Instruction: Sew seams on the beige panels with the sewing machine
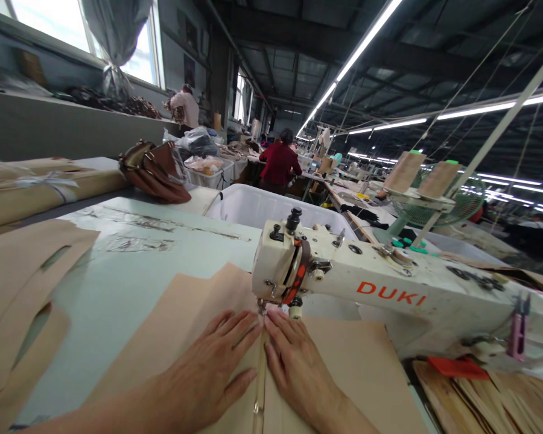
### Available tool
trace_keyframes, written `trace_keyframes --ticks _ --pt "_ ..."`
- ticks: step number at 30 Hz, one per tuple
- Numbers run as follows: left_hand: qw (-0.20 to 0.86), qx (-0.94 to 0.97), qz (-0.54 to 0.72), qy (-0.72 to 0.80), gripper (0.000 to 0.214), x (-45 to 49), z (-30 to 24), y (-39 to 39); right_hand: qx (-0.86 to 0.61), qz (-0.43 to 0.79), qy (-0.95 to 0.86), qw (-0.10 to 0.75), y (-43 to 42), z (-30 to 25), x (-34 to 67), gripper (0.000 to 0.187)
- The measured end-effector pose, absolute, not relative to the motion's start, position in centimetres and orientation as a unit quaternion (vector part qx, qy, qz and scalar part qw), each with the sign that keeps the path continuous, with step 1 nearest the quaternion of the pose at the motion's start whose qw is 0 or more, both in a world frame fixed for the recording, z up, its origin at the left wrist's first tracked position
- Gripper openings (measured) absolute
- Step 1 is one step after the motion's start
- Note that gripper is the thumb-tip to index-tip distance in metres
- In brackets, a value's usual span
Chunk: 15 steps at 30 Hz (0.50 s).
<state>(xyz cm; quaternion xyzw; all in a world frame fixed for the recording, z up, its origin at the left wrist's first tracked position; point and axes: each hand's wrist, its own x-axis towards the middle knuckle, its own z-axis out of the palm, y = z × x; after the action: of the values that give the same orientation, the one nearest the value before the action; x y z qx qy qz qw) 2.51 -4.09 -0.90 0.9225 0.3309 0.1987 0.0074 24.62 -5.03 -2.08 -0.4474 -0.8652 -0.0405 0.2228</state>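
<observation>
A tan fabric piece (353, 355) lies under the needle end of a white sewing machine (344, 271). Down its middle runs a narrow strip that looks like a zip (259, 386), with a small shiny piece near the bottom of the view. My left hand (217, 361) rests flat on the fabric left of this strip, fingers stretched toward the presser foot (262, 306). On the strip's other side, my right hand (294, 355) lies flat too, its fingertips close to the foot. Neither hand grips anything; the needle point itself is hard to make out.
More cut tan pieces (22, 289) cover the table's left side. A brown leather bag (156, 172) sits behind them. Beyond the machine stands a white bin (248, 202). Thread cones (405, 172), pink snips (519, 328) and a fabric stack (475, 392) are at right. Two people work farther back.
</observation>
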Motion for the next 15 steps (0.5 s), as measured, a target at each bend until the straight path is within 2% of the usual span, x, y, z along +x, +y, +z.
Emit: trace_keyframes --ticks 5,9,12,15 --pt "0.005 0.926 0.191 0.324 0.058 2.8 -1.2 -3.4 -0.448 -0.056 -0.866 0.216 -4.1 -2.7 24.9 0.043" --pt "-0.003 0.926 0.163 0.341 0.055 2.8 -1.4 -3.1 -0.456 -0.052 -0.865 0.204 -4.4 -1.0 24.3 0.039" --pt "-0.005 0.918 0.142 0.371 0.050 2.3 -1.0 -5.7 -0.498 -0.045 -0.828 0.254 -8.4 0.9 24.2 0.037" --pt "-0.032 0.925 0.160 0.343 0.060 1.5 -0.8 -11.2 -0.580 0.071 -0.754 0.299 -15.7 0.4 24.9 0.031"
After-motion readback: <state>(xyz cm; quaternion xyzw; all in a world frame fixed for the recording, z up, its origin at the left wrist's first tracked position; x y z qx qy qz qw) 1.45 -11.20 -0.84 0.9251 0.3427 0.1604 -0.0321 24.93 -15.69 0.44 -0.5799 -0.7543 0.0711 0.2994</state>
